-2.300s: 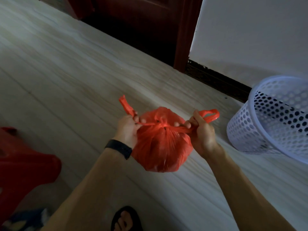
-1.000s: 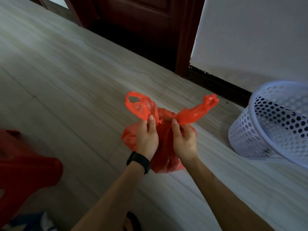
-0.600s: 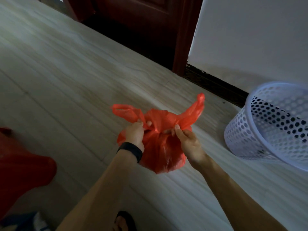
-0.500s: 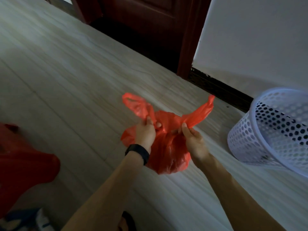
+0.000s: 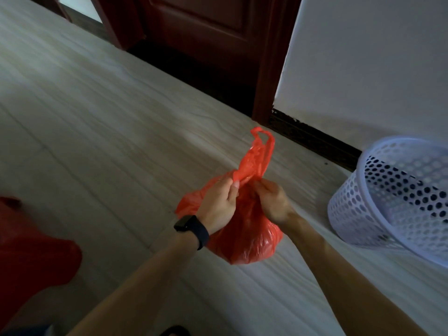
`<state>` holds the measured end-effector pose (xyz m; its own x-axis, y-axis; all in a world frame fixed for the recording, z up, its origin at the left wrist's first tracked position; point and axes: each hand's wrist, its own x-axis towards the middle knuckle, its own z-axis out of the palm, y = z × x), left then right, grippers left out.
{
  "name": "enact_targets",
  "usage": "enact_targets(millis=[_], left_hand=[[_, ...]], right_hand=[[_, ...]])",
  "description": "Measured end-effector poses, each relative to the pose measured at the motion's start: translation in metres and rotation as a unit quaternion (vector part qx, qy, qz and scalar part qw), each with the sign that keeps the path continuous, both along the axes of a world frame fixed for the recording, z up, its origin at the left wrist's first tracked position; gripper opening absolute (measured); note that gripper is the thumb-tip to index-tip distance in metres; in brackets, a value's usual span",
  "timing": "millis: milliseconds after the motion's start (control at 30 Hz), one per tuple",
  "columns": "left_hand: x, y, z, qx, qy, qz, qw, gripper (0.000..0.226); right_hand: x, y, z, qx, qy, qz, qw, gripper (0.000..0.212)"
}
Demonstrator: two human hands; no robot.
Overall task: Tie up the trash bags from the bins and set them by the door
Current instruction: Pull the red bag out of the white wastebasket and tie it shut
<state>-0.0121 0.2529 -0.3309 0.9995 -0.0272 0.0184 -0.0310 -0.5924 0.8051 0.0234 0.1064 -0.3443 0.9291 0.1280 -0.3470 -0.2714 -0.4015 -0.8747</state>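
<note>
A small red plastic trash bag [image 5: 247, 234] hangs in the air above the floor, bulging with its contents. My left hand [image 5: 218, 204], with a black band on the wrist, pinches the bag's neck from the left. My right hand [image 5: 272, 202] grips the neck from the right, close against the left. One handle loop [image 5: 259, 154] sticks up between the fingertips; the other handle is hidden by my hands. The dark red door [image 5: 206, 32] stands at the far side of the floor.
A white perforated bin [image 5: 392, 197] lies tilted on the floor at the right, by the white wall. A red object [image 5: 31, 251] fills the lower left corner. My sandalled foot [image 5: 174, 332] shows at the bottom edge. Pale wood-grain floor [image 5: 97, 132] lies between me and the door.
The two handle ends, earlier pulled apart left and right, have come together. My hands have closed in at the bag's neck, and a single loop stands up.
</note>
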Motion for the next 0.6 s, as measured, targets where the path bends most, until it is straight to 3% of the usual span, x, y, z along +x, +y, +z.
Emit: enact_targets(millis=[100,167,433,467,533,600], left_hand=[[0.004,0.004,-0.005,0.030,-0.009,-0.004,0.999,0.010],[0.008,0.004,-0.006,0.026,-0.012,0.000,1.000,0.020],[0.017,-0.001,-0.010,0.124,-0.116,-0.002,0.985,0.014],[0.018,-0.002,-0.010,0.147,-0.116,-0.012,0.982,0.017],[0.017,-0.005,-0.008,0.191,-0.122,-0.033,0.974,0.026],[0.016,-0.006,-0.007,0.210,-0.147,-0.044,0.966,0.027]], right_hand=[[-0.005,0.000,0.001,0.023,-0.004,-0.007,1.000,0.019],[-0.006,-0.002,0.004,0.052,0.012,-0.038,0.998,0.021],[-0.007,-0.008,0.001,0.120,0.085,-0.103,0.984,0.014],[-0.007,-0.009,0.003,0.143,0.104,-0.093,0.980,0.018],[-0.006,-0.008,0.005,0.166,0.138,-0.090,0.972,0.049],[-0.003,-0.005,0.001,0.130,0.152,-0.146,0.969,0.070]])
